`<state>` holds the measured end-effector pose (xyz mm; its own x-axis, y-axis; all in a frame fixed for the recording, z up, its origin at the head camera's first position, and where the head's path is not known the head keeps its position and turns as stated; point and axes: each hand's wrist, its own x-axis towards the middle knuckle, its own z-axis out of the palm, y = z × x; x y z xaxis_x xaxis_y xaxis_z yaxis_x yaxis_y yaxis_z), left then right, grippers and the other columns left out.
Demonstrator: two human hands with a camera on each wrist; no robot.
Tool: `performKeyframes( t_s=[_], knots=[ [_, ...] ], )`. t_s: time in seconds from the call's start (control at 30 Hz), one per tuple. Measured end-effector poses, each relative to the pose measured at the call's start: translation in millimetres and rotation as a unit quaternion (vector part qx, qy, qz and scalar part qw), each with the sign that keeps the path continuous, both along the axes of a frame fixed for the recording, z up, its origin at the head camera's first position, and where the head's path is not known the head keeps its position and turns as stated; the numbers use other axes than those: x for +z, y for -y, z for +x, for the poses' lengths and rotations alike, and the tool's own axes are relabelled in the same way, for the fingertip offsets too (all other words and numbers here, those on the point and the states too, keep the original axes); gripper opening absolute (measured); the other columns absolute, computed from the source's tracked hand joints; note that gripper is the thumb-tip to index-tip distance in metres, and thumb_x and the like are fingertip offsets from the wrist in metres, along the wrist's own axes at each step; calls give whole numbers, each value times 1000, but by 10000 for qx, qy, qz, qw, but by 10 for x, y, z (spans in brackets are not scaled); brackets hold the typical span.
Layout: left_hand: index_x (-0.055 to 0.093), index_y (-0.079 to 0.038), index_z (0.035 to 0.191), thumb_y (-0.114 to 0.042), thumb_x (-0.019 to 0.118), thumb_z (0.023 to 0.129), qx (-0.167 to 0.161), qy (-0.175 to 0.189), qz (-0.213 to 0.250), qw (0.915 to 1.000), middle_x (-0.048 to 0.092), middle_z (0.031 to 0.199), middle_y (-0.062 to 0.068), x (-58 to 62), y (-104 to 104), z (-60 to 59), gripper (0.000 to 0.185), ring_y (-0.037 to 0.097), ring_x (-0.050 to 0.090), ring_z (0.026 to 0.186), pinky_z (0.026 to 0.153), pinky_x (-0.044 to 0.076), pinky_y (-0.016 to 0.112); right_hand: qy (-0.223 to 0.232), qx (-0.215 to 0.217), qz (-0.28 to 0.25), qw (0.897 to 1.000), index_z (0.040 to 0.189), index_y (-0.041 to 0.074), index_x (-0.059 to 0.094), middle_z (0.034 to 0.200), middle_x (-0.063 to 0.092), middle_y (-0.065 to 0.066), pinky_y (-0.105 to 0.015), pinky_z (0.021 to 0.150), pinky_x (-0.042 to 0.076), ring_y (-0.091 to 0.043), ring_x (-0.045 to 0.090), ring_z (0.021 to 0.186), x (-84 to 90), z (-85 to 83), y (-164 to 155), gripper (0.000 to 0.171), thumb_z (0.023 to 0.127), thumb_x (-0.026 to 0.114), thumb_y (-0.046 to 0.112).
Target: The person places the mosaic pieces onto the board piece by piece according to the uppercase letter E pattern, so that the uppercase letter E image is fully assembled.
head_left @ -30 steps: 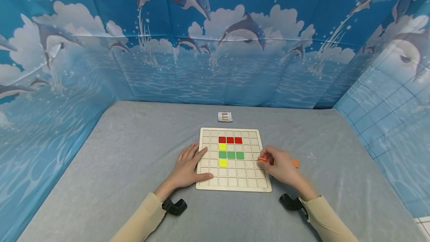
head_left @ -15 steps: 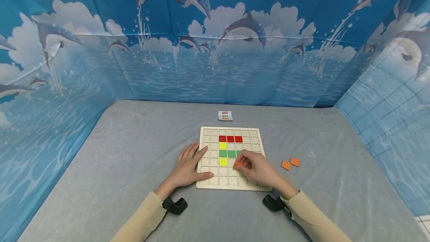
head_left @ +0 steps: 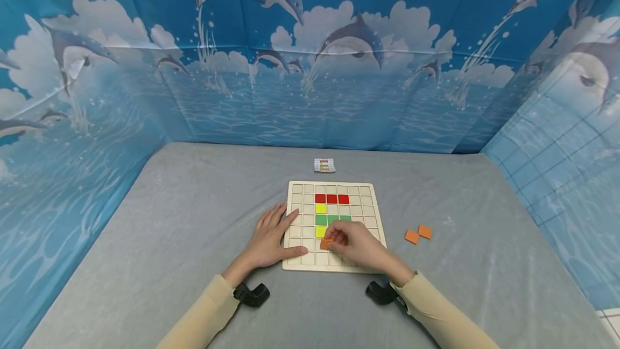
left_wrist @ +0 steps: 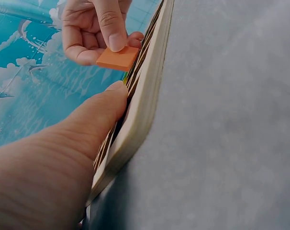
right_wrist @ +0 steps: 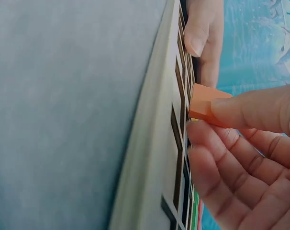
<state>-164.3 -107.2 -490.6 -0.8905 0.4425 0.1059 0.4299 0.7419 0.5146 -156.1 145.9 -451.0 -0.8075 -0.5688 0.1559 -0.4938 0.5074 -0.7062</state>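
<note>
A wooden grid board (head_left: 368, 214) lies on the grey cloth, with red tiles (head_left: 331, 199), green tiles (head_left: 322, 220) and yellow tiles (head_left: 321, 208) set in its cells. My right hand (head_left: 356, 242) pinches an orange square tile (right_wrist: 200, 100) between thumb and fingers, just below the lower yellow tile. In the left wrist view that orange tile (left_wrist: 118, 59) is tilted and close above the board. My left hand (head_left: 272, 237) rests flat on the board's left edge, fingers spread, its thumb (left_wrist: 106, 103) on the board.
Two loose orange tiles (head_left: 411, 237) lie on the cloth right of the board, touching at a corner. Beyond the board's far edge sits a small printed card (head_left: 324, 165) with a coloured grid pattern. A dolphin-print curtain (head_left: 310, 96) hangs behind the table.
My right hand has carried the orange tile leftward from the board's right edge to under the lower yellow tile. The two loose orange tiles came into full view. My left hand stays put.
</note>
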Motion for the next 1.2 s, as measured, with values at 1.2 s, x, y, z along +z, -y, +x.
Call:
performKeyframes(
  t_s=[1.2],
  knots=[
    [27, -18, 152, -64, 61, 81, -32, -10, -43, 10000, 14, 156, 14, 16, 12, 14, 91, 26, 4, 143, 111, 4, 48, -1065, -251, 852, 9903, 88, 13, 74, 83, 56, 7, -22, 57, 42, -5, 46, 66, -2, 72, 77, 6, 85, 70, 10]
  ],
)
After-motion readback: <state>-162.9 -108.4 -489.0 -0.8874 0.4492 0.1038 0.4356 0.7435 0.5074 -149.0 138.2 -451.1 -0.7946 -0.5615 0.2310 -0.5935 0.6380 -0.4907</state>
